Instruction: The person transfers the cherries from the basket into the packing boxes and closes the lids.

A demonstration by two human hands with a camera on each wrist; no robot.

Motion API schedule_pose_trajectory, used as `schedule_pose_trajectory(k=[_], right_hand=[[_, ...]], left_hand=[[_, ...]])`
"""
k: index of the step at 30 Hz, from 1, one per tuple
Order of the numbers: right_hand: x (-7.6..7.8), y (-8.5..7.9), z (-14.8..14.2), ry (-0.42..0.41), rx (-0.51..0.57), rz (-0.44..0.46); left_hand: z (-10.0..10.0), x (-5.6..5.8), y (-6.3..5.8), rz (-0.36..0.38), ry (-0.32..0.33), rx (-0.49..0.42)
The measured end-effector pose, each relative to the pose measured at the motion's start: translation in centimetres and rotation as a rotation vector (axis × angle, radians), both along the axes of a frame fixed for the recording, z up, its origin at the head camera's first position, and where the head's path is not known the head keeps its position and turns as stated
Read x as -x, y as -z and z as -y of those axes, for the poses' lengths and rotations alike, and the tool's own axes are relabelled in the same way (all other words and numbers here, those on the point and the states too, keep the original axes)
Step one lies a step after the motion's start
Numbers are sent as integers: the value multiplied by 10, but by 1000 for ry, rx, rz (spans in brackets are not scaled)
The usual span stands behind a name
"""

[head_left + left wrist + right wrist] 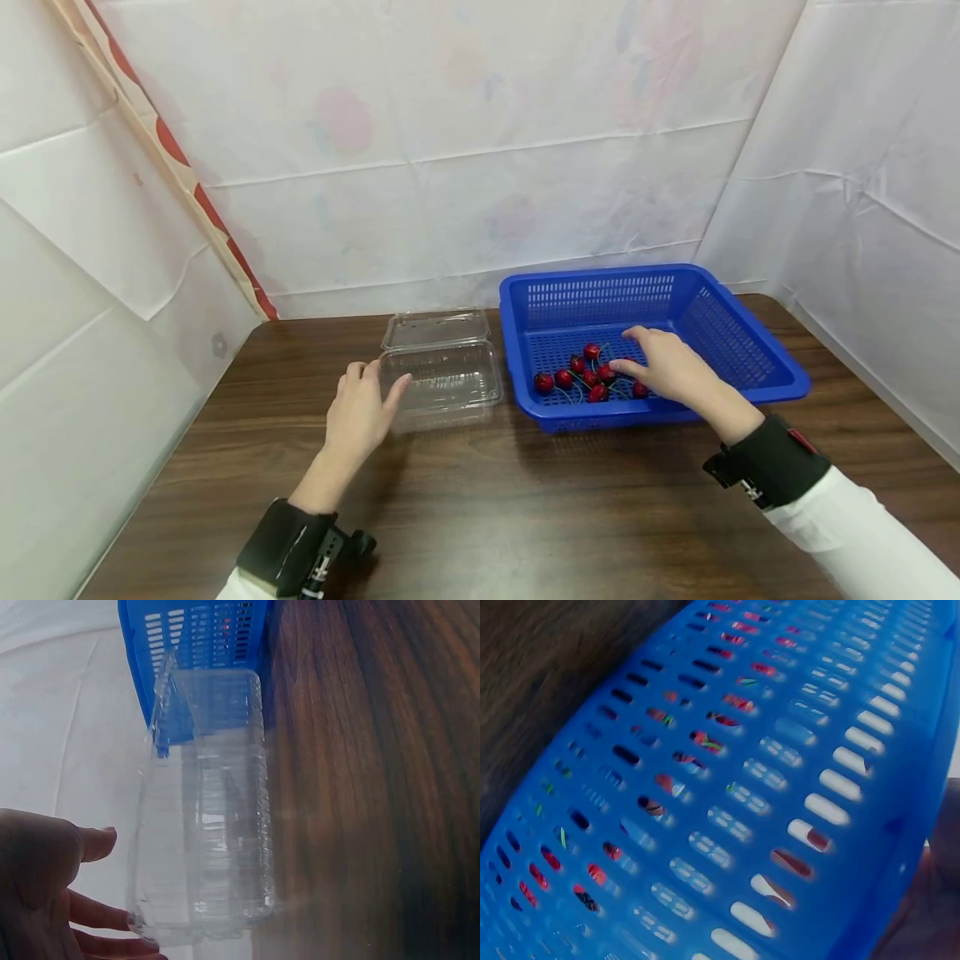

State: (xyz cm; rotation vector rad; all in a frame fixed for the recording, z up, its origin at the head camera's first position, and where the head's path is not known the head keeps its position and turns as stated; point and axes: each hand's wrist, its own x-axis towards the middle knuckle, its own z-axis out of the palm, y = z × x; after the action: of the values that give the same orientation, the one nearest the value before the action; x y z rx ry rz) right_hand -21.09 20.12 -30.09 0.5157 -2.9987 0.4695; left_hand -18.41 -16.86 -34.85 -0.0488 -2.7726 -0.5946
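Observation:
Several dark red cherries (590, 377) with green stems lie in the near left part of a blue plastic basket (757, 350). Over them, my right hand (671, 365) reaches in across the near rim, thumb and index finger spread apart, thumb tip at the cherries. In the right wrist view the basket's slotted wall (727, 817) covers most of the hand. A clear plastic box (217, 825) with its hinged lid (437, 328) laid back stands left of the basket. My left hand (362, 412) is at the box's left end, thumb and fingers apart, fingertips right by its edge.
Both containers stand on a brown wood-grain table (480, 508). White sheeting (465, 167) hangs close behind them and along both sides. A black strap (776, 462) circles the right wrist, and another (288, 546) the left.

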Motion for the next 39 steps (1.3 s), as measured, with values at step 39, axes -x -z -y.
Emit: schedule_pose_trajectory(k=[39], right_hand=[[30,19,-5,3,-199,382]], left_hand=[[25,34,16,130,-68,-261]])
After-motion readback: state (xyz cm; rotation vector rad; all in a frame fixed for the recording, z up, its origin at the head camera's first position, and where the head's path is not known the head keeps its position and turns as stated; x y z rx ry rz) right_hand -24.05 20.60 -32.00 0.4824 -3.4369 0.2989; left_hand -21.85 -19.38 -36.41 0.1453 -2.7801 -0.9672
